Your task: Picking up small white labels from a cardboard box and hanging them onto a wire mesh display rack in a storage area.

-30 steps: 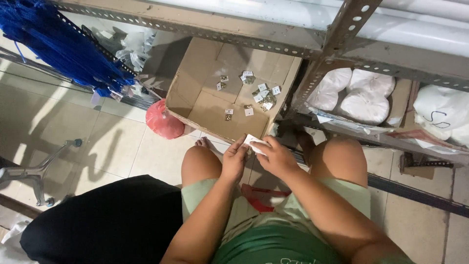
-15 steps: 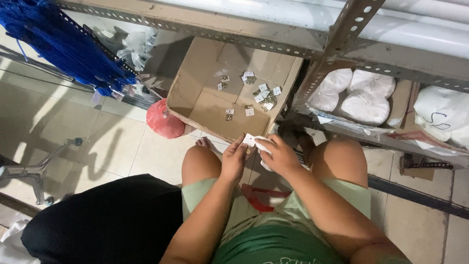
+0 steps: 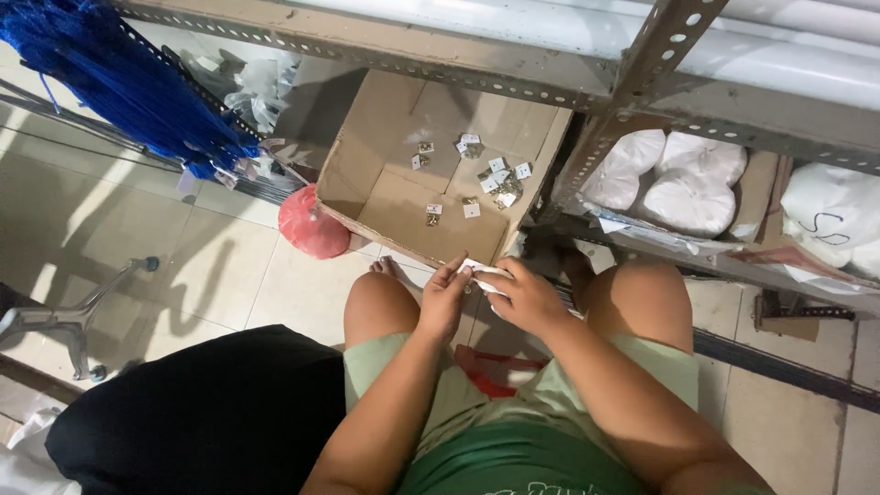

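I sit with bare knees over a tiled floor. My left hand (image 3: 445,298) and my right hand (image 3: 522,298) meet between my knees, both pinching one small white packet (image 3: 483,272). Just beyond them lies an open cardboard box (image 3: 385,206) under a shelf, with several small white packets (image 3: 500,174) scattered on its bottom. A red item (image 3: 490,376) lies on the floor between my legs, partly hidden by my arms.
A perforated metal shelf frame (image 3: 642,69) runs overhead. White filled bags (image 3: 683,188) sit on the low shelf at right. A red plastic bag (image 3: 312,229) lies left of the box, blue cords (image 3: 119,82) hang at top left, and a black bag (image 3: 202,412) lies at lower left.
My hands have stayed together between my knees, shifting slightly on the small white packet. Nothing else has moved.
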